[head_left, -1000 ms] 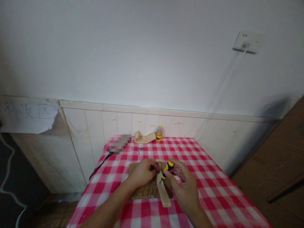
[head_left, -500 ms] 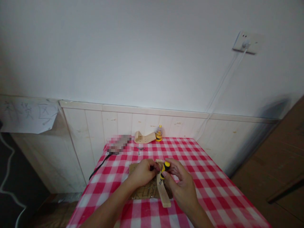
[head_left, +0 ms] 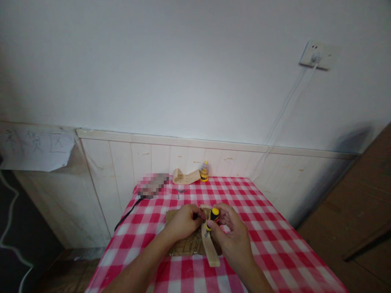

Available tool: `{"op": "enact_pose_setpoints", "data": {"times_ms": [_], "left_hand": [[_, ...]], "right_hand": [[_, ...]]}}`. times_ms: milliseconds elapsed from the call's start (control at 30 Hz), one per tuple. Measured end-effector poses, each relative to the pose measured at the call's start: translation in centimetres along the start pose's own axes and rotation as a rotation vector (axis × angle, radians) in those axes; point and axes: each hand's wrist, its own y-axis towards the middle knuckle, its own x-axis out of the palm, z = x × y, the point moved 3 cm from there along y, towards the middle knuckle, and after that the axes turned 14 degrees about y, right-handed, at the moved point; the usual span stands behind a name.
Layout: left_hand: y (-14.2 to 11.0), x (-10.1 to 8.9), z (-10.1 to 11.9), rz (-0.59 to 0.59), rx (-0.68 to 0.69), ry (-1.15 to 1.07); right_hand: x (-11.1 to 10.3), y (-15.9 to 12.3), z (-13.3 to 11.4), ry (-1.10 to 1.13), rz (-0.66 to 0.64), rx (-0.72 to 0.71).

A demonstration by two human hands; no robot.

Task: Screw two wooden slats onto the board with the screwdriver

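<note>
My right hand (head_left: 233, 234) grips a small yellow and black screwdriver (head_left: 214, 214), its handle slanting up and its metal tip low over a bent strip of pale wood (head_left: 210, 252). My left hand (head_left: 185, 221) is closed at the strip's left edge, fingertips pressed against the wood near its far end. Anything small between those fingertips is hidden. Under the strip lies a brown cardboard sheet (head_left: 185, 246), which seems wrapped in clear plastic, partly covered by my left forearm.
Several loose screws (head_left: 181, 191) lie on the red and white checked tablecloth (head_left: 269, 244). Behind them stand another bent wooden piece (head_left: 186, 178) and a clear container with yellow parts (head_left: 204, 171), near the panelled wall (head_left: 160, 156). A blurred object with a black strap (head_left: 130, 212) lies at left.
The screwdriver has turned slightly in my right hand, whose fingers have shifted a little on the handle. My left hand and the wooden strip stay in place.
</note>
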Motion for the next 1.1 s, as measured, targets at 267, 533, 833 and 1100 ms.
{"op": "enact_pose_setpoints", "data": {"times_ms": [267,533,833,1100], "left_hand": [[0.0,0.0,0.1,0.002,0.0,-0.005],[0.0,0.0,0.0,-0.019,-0.009,-0.012],[0.2,0.4,-0.4,-0.013,-0.011,-0.018],[0.2,0.5,-0.6,-0.008,-0.009,-0.013]], "right_hand": [[0.1,0.1,0.2,0.025,0.017,0.004],[0.1,0.2,-0.1,0.011,0.039,0.008],[-0.1,1.9,-1.3,0.076,0.175,-0.013],[0.4,2.5,-0.3,0.099,0.135,0.022]]}}
